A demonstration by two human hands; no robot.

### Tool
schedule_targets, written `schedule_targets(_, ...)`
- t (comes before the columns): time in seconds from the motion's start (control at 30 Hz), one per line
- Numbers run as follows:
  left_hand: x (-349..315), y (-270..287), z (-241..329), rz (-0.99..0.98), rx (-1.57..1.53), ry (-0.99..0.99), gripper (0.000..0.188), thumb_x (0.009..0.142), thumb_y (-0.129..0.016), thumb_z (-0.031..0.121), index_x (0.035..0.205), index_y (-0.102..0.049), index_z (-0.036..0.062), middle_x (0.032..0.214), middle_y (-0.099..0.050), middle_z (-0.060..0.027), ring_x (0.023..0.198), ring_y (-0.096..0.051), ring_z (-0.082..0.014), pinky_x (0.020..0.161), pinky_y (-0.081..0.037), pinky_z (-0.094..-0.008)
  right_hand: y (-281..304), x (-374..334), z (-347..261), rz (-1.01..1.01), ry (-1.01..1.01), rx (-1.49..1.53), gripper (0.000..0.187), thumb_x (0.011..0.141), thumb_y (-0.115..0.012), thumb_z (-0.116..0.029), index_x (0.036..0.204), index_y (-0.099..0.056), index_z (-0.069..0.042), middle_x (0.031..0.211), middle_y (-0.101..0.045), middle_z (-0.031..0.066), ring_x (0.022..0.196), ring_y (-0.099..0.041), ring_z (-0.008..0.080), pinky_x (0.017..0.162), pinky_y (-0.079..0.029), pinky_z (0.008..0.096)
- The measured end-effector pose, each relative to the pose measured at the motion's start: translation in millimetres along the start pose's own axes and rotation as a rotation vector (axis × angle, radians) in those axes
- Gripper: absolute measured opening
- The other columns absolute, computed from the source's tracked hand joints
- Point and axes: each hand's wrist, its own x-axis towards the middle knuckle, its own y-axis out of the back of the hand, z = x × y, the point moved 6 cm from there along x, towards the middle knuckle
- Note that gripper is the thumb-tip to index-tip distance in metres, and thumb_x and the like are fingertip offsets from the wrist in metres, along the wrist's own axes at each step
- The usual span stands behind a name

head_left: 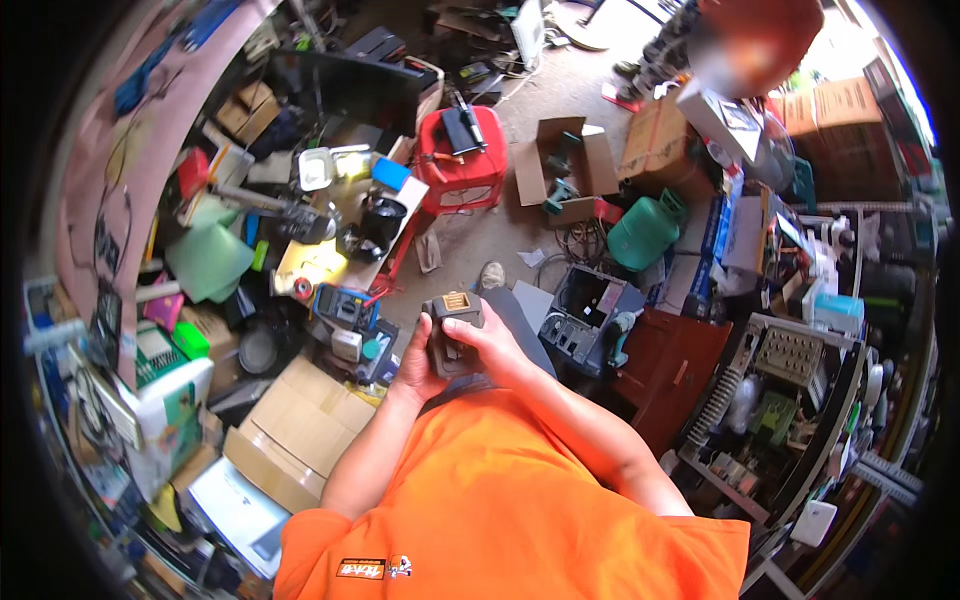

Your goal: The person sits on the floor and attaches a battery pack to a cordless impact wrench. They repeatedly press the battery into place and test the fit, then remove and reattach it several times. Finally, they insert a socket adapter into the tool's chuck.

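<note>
In front of my body, both hands hold a dark, block-shaped thing with a tan top [457, 303]; it looks like a power-tool battery pack. My left hand [412, 368] wraps its left side and underside. Over the near face, my right hand [492, 348] lays its thumb, while its other fingers are mostly hidden along the right side. Right of my hands lies an opened dark case [588, 312], with a teal power drill [620, 340] beside it. To the left is a blue-and-black device [345, 305] at the workbench's edge.
A red stool [462, 165] carries dark items. An open cardboard box [545, 175] with teal tools stands ahead, near a green jug [645, 232]. Flattened cardboard [300, 420] lies left of me. A cluttered workbench [375, 255] stands ahead left. Another person [760, 45] is at the far right.
</note>
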Motion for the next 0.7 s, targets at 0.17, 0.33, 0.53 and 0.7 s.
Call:
schedule_targets(0.17, 81.3, -44.8, 11.6, -0.143, 0.111, 0.086, 0.086, 0.080, -0.077, 0.046, 0.150, -0.033, 0.0233, 0.136, -0.051, -0.0064, 0.124, -0.053, -0.0244, 0.104, -0.045, -0.0437, 59.3, 23.0, -61.3, 0.075, 0.154, -0.180, 0.064, 0.081, -0.077, -0.042, 0.128, -0.051, -0.006, 0.114, -0.061, 0.0089, 0.107, -0.059, 0.0201, 0.095, -0.047, 0.0348)
schedule_targets(0.33, 149.8, -81.0, 5.9, -0.031, 0.209, 0.167, 0.087, 0.081, -0.079, 0.036, 0.149, -0.031, 0.0125, 0.130, -0.054, -0.0075, 0.118, -0.056, -0.0228, 0.099, -0.049, -0.0405, 150.6, 68.1, -68.1, 0.064, 0.160, -0.711, 0.068, 0.078, -0.069, -0.060, 0.127, -0.059, -0.013, 0.114, -0.059, 0.0201, 0.110, -0.055, 0.0375, 0.096, -0.043, 0.0458)
schedule_targets(0.53, 256.1, -33.8, 9.0, 0.228, 0.219, 0.132, 0.080, 0.080, -0.077, 0.037, 0.145, -0.037, 0.0140, 0.128, -0.056, -0.0162, 0.113, -0.061, -0.0330, 0.092, -0.054, -0.0528, 272.6, 199.1, -57.9, -0.124, -0.257, -0.122, 0.052, 0.093, -0.064, -0.044, 0.115, -0.063, 0.004, 0.088, -0.067, 0.0058, 0.079, -0.062, 0.0127, 0.077, -0.051, 0.0280)
schedule_targets(0.7, 406.7, 54.3, -10.8, 0.413, 0.099, 0.218, 0.064, 0.086, -0.069, 0.041, 0.136, -0.048, 0.0056, 0.123, -0.060, -0.0198, 0.109, -0.063, -0.0343, 0.092, -0.054, -0.0490, 527.1, 385.7, 37.4, 0.672, -0.020, -0.390, 0.033, 0.091, -0.068, -0.032, 0.092, -0.068, 0.001, 0.072, -0.064, 0.0014, 0.061, -0.056, 0.0083, 0.057, -0.047, 0.0246)
